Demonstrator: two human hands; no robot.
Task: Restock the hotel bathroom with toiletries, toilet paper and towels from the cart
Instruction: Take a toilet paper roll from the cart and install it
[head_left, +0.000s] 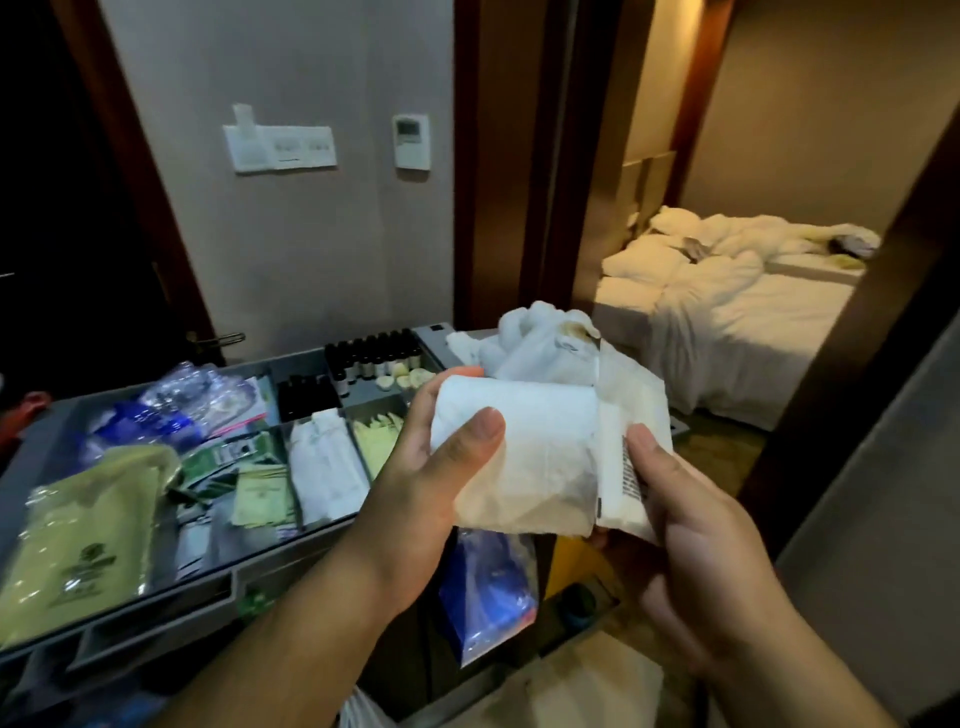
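Scanning from frame left, we see the cart, a grey plastic tray split into compartments. It holds a matte yellow-green pouch, crinkly clear-and-blue bags, flat green sachets, white paper sachets and a row of small dark bottles with glossy caps. A blue zip bag hangs off the cart's front edge, and we think a knock from the forearm above it could drop it to the floor.

At centre frame the left hand grips the toilet paper roll, thumb on the front and fingers wrapped behind. The roll is soft and cylindrical under a thin, wrinkled white wrapper. A tight squeeze could crush it or tear the paper.

Touching its right side is a flat white packet with a barcode strip, slick-looking. The right hand pinches it with the thumb on top. That is a light hold on a smooth surface, so we expect it could slide out if the hand tilts or moves off fast.

Behind both hands a crumpled white plastic bag sits on the cart, limp and stained, and it could snag a finger.

At right of frame, through the doorway, is an unmade bed with rumpled white linen. The bathroom is not in view, so we judge both items have yet to be carried in.
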